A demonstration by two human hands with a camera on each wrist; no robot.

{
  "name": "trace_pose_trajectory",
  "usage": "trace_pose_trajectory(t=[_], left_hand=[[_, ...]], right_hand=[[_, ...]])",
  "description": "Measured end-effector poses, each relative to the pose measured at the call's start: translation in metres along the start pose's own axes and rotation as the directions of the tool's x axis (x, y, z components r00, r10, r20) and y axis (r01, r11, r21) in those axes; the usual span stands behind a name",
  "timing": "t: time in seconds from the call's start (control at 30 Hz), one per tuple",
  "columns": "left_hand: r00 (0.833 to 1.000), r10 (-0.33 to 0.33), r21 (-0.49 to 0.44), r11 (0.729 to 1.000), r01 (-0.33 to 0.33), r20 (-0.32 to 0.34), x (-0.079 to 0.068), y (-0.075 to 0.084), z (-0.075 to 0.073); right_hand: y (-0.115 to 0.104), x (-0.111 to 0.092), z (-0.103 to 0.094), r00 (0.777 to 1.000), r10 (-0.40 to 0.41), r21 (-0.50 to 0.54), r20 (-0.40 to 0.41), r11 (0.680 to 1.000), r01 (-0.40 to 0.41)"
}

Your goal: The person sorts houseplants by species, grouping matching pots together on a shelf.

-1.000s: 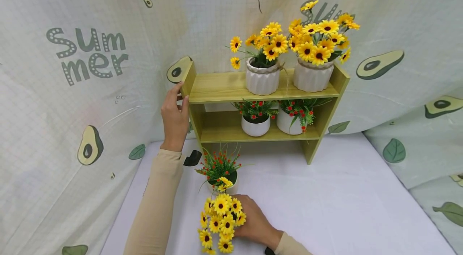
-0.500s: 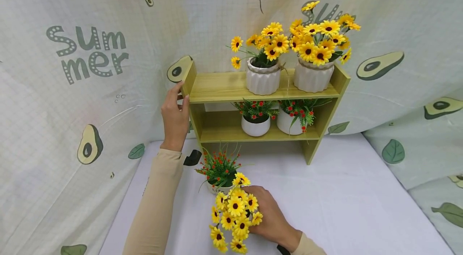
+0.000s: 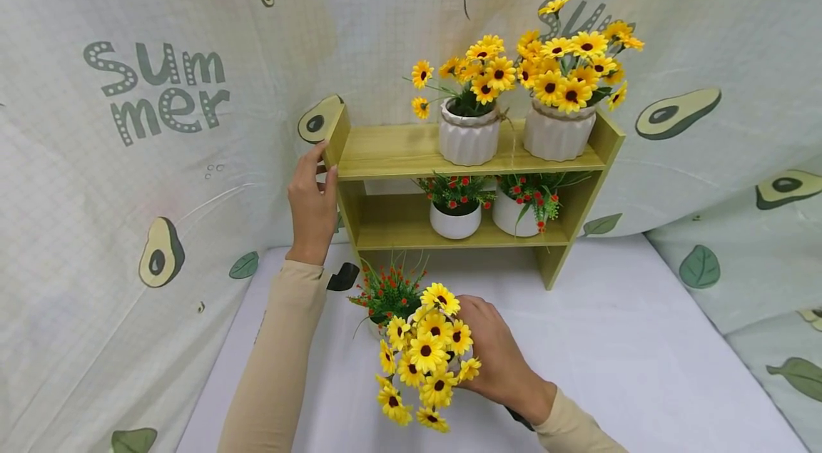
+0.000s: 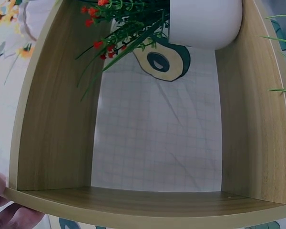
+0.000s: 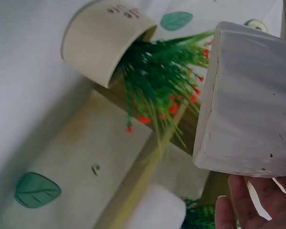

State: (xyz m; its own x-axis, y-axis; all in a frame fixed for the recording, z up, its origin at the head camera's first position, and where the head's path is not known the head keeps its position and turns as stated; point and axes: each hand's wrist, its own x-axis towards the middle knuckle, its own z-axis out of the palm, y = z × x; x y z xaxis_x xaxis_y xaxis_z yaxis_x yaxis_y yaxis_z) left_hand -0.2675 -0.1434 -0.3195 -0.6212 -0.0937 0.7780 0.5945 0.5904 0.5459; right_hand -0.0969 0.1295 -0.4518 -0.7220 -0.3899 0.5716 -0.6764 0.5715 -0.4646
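My left hand [image 3: 312, 207] holds the left side panel of a two-tier wooden shelf [image 3: 392, 153], its thumb near the front edge. In the left wrist view its fingers [image 4: 19, 215] are at the shelf's corner. My right hand [image 3: 504, 353] grips a potted plant of yellow sunflowers [image 3: 427, 352]; the blooms hide most of the pot in the head view. The right wrist view shows that white pot [image 5: 252, 100] with fingers against its side. Right behind the blooms stands a pot of red-flowered greenery [image 3: 388, 292], cream-coloured in the right wrist view [image 5: 105, 40].
Two white fluted pots of yellow flowers [image 3: 469, 139] [image 3: 559, 132] stand on the upper shelf, toward the right. Below them, two white pots with red flowers [image 3: 454, 221] [image 3: 516, 216] occupy the lower shelf. A patterned cloth [image 3: 160, 175] hangs behind the white table [image 3: 616, 353].
My right hand has carried the sunflower pot to the right and toward the shelf, so it now overlaps the red-flowered pot more. My left hand has stayed at the shelf's side.
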Motion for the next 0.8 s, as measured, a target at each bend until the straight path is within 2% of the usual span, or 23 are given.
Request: trace_pose_trajectory(t=[0.5,0.8], left_hand=[[1.000,0.012,0.008,1.000,-0.012,-0.003,0.001,0.000,-0.001],[1.000,0.028,0.009,1.000,-0.028,-0.005,0.000,0.000,-0.001]], right_hand=[[-0.008,0.040,-0.031,0.984,-0.168,-0.093,-0.061,0.982,0.162],[-0.013,0.060,-0.046,0.980,-0.182,-0.111,-0.081,0.979,0.173]])
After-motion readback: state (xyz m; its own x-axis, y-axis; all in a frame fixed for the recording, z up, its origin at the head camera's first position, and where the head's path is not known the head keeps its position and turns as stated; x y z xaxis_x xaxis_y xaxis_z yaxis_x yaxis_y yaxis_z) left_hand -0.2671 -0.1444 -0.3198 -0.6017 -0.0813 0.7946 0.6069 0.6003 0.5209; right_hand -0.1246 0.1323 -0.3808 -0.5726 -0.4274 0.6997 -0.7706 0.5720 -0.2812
